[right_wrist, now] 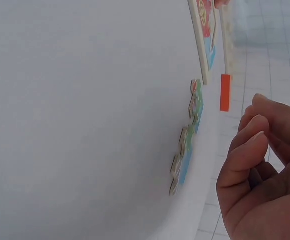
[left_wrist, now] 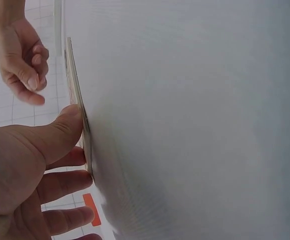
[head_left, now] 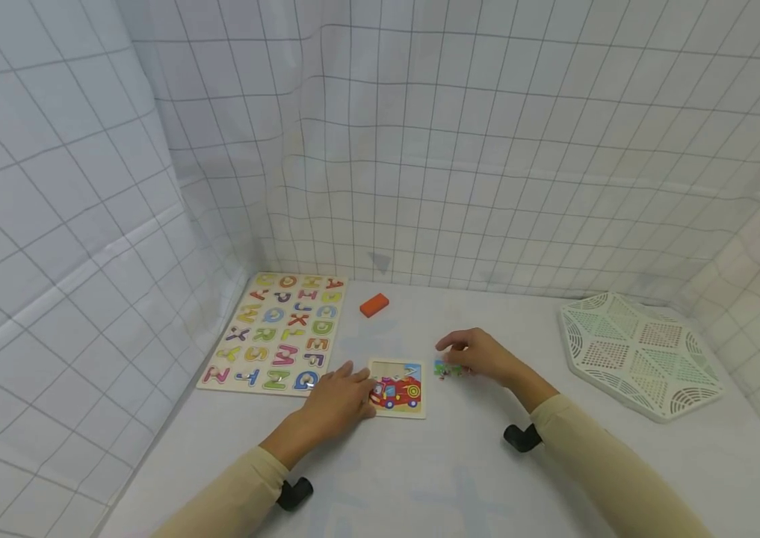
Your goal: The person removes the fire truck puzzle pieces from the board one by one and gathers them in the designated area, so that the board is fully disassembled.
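Evidently the left hand (head_left: 339,400) rests at nine o'clock on a square wooden jigsaw tray (head_left: 401,415), which lies flat on the white tabletop (head_left: 433,478). Its grip is spread: thumb and fingers touch the tray's edge with gaps between them. The tray shows a red cartoon vehicle (head_left: 394,390) with blue wheels, and bare wood shows toward its eleven o'clock corner. Between two and three o'clock from the tray, just beside it, green-and-blue jigsaw pieces (head_left: 443,368) lie in a short row, knobbed edges visible in the right wrist view. Over the far end of that row hovers the right hand (head_left: 480,357), its grip loosely bent, forefinger and thumb slightly parted, apart from the pieces. Near the tray, between eleven and twelve o'clock, sits an orange block (head_left: 374,305). Toward ten o'clock lies an alphabet puzzle board (head_left: 276,334) with colourful letters, partly behind the left hand. Well apart at three o'clock is a white hexagonal perforated panel (head_left: 642,355). A white grid-patterned curtain (head_left: 487,164) hangs at twelve o'clock.
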Available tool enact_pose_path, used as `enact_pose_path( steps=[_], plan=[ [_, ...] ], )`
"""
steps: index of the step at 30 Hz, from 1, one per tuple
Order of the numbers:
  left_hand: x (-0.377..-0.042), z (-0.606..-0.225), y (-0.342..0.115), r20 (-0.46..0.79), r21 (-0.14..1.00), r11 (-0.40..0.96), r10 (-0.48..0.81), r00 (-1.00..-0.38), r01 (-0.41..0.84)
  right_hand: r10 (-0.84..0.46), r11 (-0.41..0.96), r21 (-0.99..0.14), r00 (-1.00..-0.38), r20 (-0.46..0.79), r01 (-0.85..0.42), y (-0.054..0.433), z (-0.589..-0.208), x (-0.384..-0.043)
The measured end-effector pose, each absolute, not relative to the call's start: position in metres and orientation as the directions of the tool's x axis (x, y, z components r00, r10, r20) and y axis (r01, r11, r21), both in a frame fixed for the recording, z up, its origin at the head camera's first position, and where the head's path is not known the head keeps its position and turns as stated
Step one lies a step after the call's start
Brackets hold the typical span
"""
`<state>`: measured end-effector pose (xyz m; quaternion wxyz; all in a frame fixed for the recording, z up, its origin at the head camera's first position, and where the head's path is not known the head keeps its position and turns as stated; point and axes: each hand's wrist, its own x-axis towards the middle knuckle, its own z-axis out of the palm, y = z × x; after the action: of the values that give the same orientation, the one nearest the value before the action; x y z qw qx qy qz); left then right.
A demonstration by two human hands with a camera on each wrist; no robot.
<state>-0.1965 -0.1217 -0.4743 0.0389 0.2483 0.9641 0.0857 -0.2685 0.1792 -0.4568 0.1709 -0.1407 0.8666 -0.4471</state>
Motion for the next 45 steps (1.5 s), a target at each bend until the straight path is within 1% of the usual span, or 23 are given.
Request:
enact_pose_path(
  steps=[6,10,17,22,29,35,45],
  plan=[
    [-0.197,-0.472,-0.122,-0.046,0.188,0.863,0.485,-0.873,0.47,-0.491,0.572,-0.808,-0.848,-0.2,-0.141,0.147,-0.459,-0.277],
    [-0.197,-0.472,-0.121,-0.051,0.191,0.862,0.486,-0.872,0.469,-0.505,0.61,-0.776,-0.833,-0.224,-0.161,0.132,-0.465,-0.28],
    [-0.197,-0.473,-0.121,-0.048,0.183,0.865,0.483,-0.874,0.468,-0.486,0.681,-0.704,-0.844,-0.229,-0.201,0.12,-0.471,-0.28],
    [-0.197,-0.474,-0.121,-0.052,0.188,0.864,0.484,-0.873,0.468,-0.489,0.694,-0.685,-0.844,-0.222,-0.222,0.118,-0.47,-0.278],
    [-0.197,-0.473,-0.121,-0.05,0.187,0.864,0.484,-0.874,0.468,-0.524,0.712,-0.636,-0.828,-0.2,-0.297,0.116,-0.472,-0.281],
    [-0.197,-0.474,-0.121,-0.045,0.186,0.864,0.483,-0.874,0.468,-0.528,0.745,-0.584,-0.82,-0.221,-0.323,0.113,-0.471,-0.283],
    [-0.198,-0.474,-0.121,-0.051,0.191,0.861,0.488,-0.871,0.471,-0.533,0.75,-0.576,-0.812,-0.237,-0.324,0.112,-0.469,-0.283]
  ],
)
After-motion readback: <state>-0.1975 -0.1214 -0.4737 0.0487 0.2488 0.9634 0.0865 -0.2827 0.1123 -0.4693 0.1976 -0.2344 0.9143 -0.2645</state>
